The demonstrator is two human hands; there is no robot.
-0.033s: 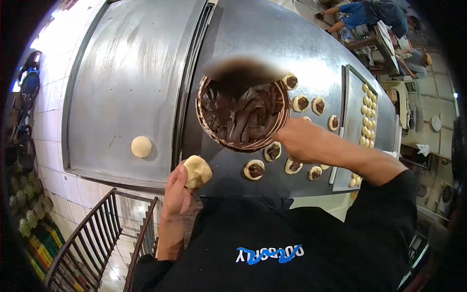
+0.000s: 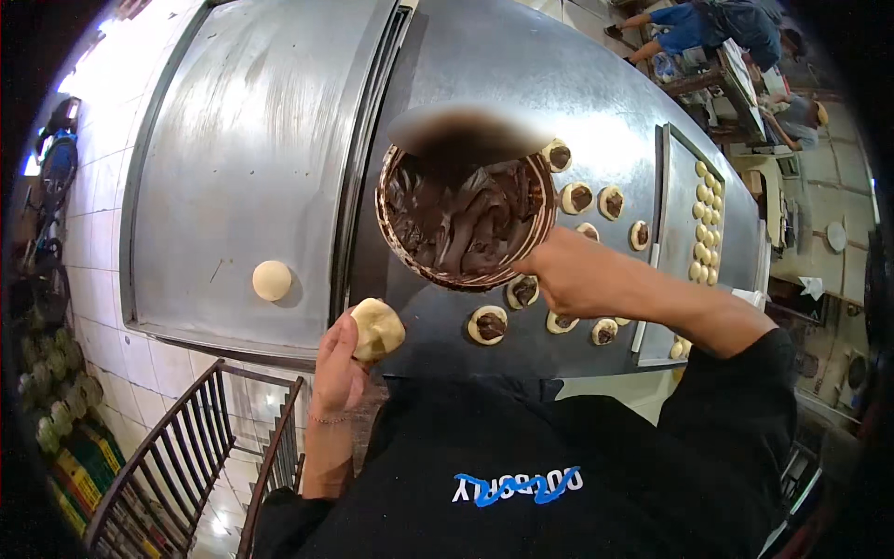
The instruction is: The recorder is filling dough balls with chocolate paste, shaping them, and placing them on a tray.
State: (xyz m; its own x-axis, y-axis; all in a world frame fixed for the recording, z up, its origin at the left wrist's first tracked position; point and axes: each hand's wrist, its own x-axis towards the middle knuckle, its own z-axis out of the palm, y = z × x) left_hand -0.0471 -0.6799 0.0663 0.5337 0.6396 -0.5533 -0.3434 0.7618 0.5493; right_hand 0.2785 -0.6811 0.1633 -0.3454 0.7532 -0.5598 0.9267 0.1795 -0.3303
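Holding item one, a dough ball, your left hand has its fingers curled around it from below, just nearer than the chocolate tub, keeping it clear of the steel counter. Your right hand closes at the tub's near rim; what it grips is hidden. Filled rounds ring the tub; one plain ball sits left of it.

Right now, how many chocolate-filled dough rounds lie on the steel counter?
9 visible. Four right of the bowl. One by the right hand. Four below. The hand or bowl may hide more.
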